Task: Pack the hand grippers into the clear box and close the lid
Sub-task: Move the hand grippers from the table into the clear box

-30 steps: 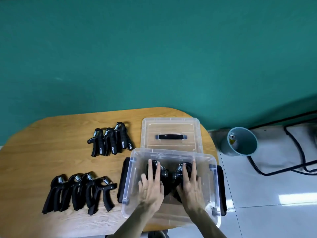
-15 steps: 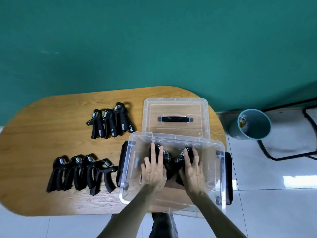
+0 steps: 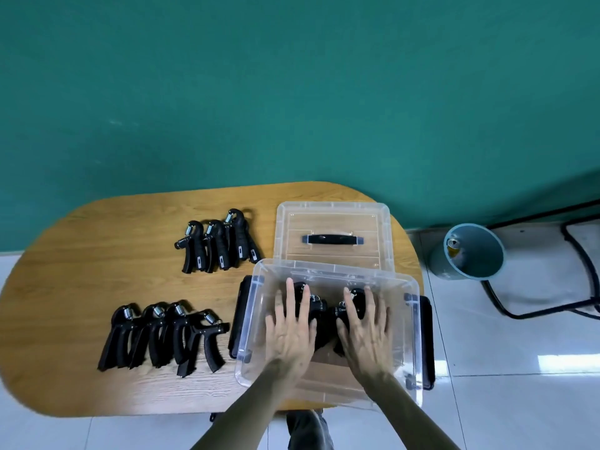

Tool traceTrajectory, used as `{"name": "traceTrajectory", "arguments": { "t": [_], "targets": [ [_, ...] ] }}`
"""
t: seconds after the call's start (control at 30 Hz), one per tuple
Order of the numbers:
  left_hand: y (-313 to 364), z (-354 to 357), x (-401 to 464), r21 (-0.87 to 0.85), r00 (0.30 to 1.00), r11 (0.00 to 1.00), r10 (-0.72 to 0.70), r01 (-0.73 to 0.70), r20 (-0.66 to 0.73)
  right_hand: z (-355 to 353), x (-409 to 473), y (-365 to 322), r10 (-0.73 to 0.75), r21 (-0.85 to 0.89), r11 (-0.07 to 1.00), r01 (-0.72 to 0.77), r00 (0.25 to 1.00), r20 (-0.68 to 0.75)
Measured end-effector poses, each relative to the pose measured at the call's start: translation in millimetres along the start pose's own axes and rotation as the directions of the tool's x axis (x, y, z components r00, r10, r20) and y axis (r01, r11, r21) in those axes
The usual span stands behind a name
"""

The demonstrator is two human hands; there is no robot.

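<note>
The clear box (image 3: 334, 266) stands open at the table's near right. Inside it lie black hand grippers (image 3: 324, 315), side by side. My left hand (image 3: 290, 332) and my right hand (image 3: 365, 329) rest flat on them, fingers stretched and apart, gripping nothing. The clear lid (image 3: 334, 219) with its black handle lies flat on the table just behind the box. Three more hand grippers (image 3: 217, 245) sit left of the lid. Several others (image 3: 162, 336) lie in a row at the near left.
The oval wooden table (image 3: 81, 271) stands against a green wall. The box's black side latches (image 3: 427, 339) hang open. On the tiled floor to the right are a blue bin (image 3: 467, 251) holding a can and a black chair frame (image 3: 584, 271).
My view has tilted, so the table sits higher in the frame. Both hands have stayed flat on the grippers in the box, with the fingers spread a little wider.
</note>
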State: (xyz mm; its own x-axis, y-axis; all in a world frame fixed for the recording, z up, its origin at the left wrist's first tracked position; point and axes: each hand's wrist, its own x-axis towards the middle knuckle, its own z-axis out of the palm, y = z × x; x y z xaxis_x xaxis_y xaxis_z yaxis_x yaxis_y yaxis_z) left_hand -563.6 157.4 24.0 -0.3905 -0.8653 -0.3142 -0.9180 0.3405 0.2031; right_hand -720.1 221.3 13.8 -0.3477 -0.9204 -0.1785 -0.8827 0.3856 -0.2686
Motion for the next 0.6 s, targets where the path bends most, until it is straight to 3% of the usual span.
{"name": "traceTrajectory", "arguments": {
  "t": [0.17, 0.37, 0.6],
  "targets": [
    [-6.9, -42.3, -25.2, 0.053, 0.992, 0.997, 0.055, -0.049, -0.114, -45.7, -19.1, -32.6, -0.089, -0.046, 0.995, 0.088, 0.996, -0.011],
    [-22.6, -109.1, -49.9, -0.011, 0.993, 0.999, 0.029, -0.031, -0.11, -105.8, -29.2, -78.9, -0.099, -0.07, 0.993, 0.096, 0.994, -0.038],
    [-97.5, -182.3, -75.2, -0.004, 0.998, 1.0, -0.004, 0.004, -0.059, -139.0, -32.7, -156.8, -0.171, -0.181, 0.97, 0.159, 0.984, -0.049]
  ]
}}
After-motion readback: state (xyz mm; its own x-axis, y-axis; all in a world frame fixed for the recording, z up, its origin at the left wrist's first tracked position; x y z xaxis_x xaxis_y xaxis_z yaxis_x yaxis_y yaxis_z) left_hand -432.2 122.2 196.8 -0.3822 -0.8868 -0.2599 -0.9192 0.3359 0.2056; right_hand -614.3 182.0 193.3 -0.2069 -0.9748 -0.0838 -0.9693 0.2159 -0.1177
